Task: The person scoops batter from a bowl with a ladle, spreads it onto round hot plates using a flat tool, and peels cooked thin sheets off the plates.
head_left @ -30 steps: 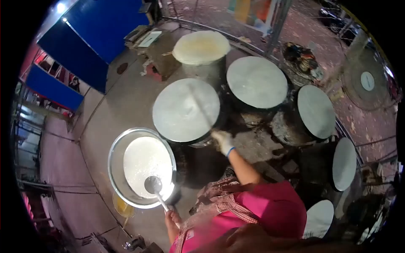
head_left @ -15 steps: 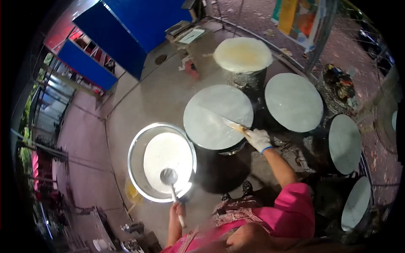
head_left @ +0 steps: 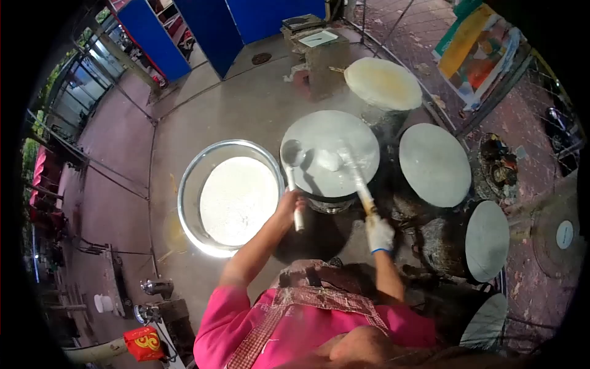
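My left hand (head_left: 289, 206) is closed around the white handle of a ladle (head_left: 293, 154), whose round bowl hangs over the left part of a round griddle (head_left: 310, 126). On that griddle a small mound of white batter (head_left: 332, 161) lies near the middle. My right hand (head_left: 380, 235), in a white glove with a blue cuff, grips the wooden handle of a flat spreader (head_left: 359, 178). Its blade is blurred and reaches across the right part of the griddle, beside the batter. A wide metal pot (head_left: 192, 206) of white batter (head_left: 239, 200) stands to the left.
Behind the griddle, another holds a pale yellowish round sheet (head_left: 384, 83). More round griddles (head_left: 435, 165) (head_left: 487, 241) curve along my right side. A blackened bin-like thing (head_left: 498, 166) stands beyond them. Blue panels (head_left: 203, 31) rise at the back.
My left hand has carried the ladle from the batter pot to above the griddle. A mound of batter now lies there. The spreader has swung more upright, and the view has shifted.
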Tool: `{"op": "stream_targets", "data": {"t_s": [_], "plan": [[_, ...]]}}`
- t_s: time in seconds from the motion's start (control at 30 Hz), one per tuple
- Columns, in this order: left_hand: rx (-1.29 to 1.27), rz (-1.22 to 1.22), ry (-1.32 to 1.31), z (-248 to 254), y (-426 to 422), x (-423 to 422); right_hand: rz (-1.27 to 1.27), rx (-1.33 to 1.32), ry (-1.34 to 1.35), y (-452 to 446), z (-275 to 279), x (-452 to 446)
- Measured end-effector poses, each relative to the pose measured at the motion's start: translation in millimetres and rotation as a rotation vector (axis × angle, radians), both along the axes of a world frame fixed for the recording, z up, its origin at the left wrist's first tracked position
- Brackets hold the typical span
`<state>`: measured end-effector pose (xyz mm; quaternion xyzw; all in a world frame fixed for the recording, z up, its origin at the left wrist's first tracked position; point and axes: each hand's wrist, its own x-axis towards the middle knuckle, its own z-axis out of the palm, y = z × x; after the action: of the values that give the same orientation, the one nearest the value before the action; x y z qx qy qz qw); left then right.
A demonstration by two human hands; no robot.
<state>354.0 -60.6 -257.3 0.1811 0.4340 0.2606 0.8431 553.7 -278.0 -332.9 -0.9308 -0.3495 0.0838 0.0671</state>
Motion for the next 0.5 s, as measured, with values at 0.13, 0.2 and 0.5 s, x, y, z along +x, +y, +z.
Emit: {"op": "stream_targets", "data": {"t_s": [0.13, 0.2, 0.5], "plan": [[-0.316, -0.133, -0.187, -33.3, -2.7, 17.7, 0.018, 0.308, 0.088, 17.6, -9.6, -67.1], [-0.279, -0.155, -0.359, -10.6, -12.6, -31.6, 0.053, 0.322, 0.011, 5.8, 31.7, -83.5], [-0.993, -0.302, -0.441, 12.2, -11.0, -125.2, -0.033, 0.538, -0.370, 0.6, 42.9, -140.7]]}}
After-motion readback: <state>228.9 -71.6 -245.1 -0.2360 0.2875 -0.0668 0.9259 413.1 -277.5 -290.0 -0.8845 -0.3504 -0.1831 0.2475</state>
